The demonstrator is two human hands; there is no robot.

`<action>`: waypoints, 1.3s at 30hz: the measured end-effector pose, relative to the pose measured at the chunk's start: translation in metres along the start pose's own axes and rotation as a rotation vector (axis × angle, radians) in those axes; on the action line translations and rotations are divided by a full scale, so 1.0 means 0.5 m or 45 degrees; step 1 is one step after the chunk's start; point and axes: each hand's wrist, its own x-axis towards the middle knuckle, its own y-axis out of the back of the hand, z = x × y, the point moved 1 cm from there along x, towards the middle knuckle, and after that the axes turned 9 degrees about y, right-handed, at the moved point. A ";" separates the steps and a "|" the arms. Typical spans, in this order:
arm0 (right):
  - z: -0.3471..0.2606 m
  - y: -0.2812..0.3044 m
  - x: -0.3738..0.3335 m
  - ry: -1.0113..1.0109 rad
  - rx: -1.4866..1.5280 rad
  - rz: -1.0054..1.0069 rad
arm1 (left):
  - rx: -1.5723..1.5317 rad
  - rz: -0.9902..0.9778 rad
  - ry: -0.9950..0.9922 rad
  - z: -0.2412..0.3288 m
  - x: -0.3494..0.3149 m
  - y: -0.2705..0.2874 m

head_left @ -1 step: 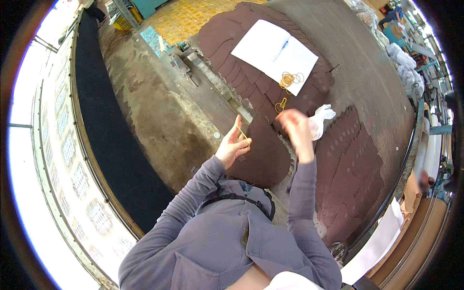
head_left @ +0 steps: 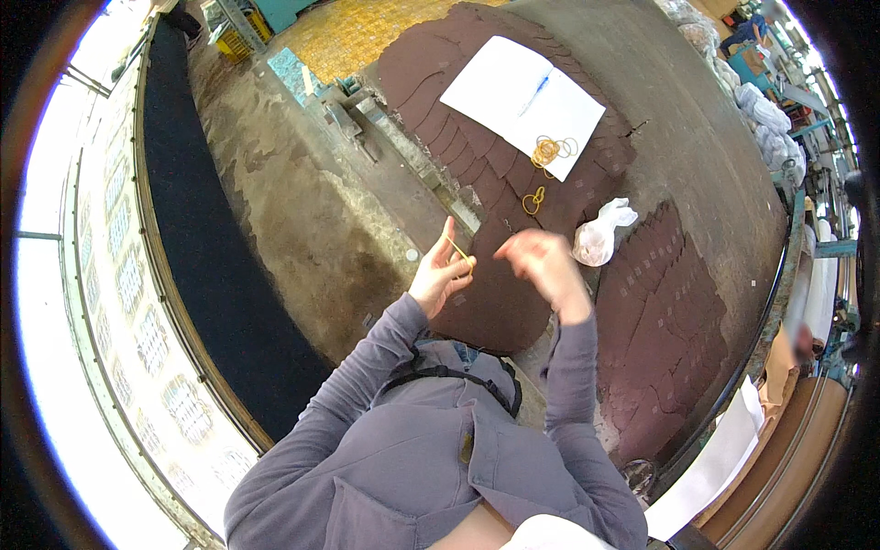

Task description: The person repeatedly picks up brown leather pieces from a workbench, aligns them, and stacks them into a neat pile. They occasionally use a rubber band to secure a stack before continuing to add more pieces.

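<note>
A thin yellow rubber band (head_left: 460, 249) is stretched between the upright index finger and thumb of my left hand (head_left: 438, 275). My right hand (head_left: 543, 264) hovers to its right, apart from the band, with bent fingers toward the left hand; motion blurs the fingertips, so whether they hold anything is unclear. Beyond it, more yellow rubber bands (head_left: 547, 152) lie in a tangle at the near corner of a white sheet (head_left: 500, 82). A smaller clump of bands (head_left: 533, 201) rests just below that corner, on overlapping dark brown flat pieces (head_left: 440, 137).
A knotted white plastic bag (head_left: 596, 240) sits right of my right hand. Further brown pieces (head_left: 660, 339) spread to the right. A blue pen (head_left: 542, 83) lies on the sheet. Metal clamp-like hardware (head_left: 353, 128) stands left of the pieces. Farther left runs a long black strip (head_left: 206, 229).
My right hand has moved left and slightly nearer to me, away from the plastic bag and toward my left hand. The left hand holds the band almost unchanged.
</note>
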 end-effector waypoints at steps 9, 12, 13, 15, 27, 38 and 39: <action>0.158 -0.099 -0.156 -0.015 0.980 1.196 | 0.581 0.507 -0.479 -0.086 0.019 -0.028; 0.234 -0.030 -0.285 0.070 1.429 1.596 | 0.611 0.702 -0.567 -0.043 0.042 0.034; 0.247 -0.029 -0.316 -0.147 1.507 1.592 | 0.512 0.670 -0.435 -0.039 0.050 0.039; 0.251 -0.052 -0.341 -0.373 1.146 1.744 | 0.672 0.673 -0.242 -0.073 0.124 0.097; 0.424 -0.087 -0.304 -0.944 1.464 1.303 | 0.469 0.425 1.205 -0.054 0.509 0.130; 0.424 -0.061 -0.232 -0.971 1.628 1.127 | 0.696 0.238 0.898 -0.149 0.570 0.258; 0.412 -0.059 -0.222 -0.974 1.648 1.137 | 0.740 0.247 0.810 -0.162 0.569 0.256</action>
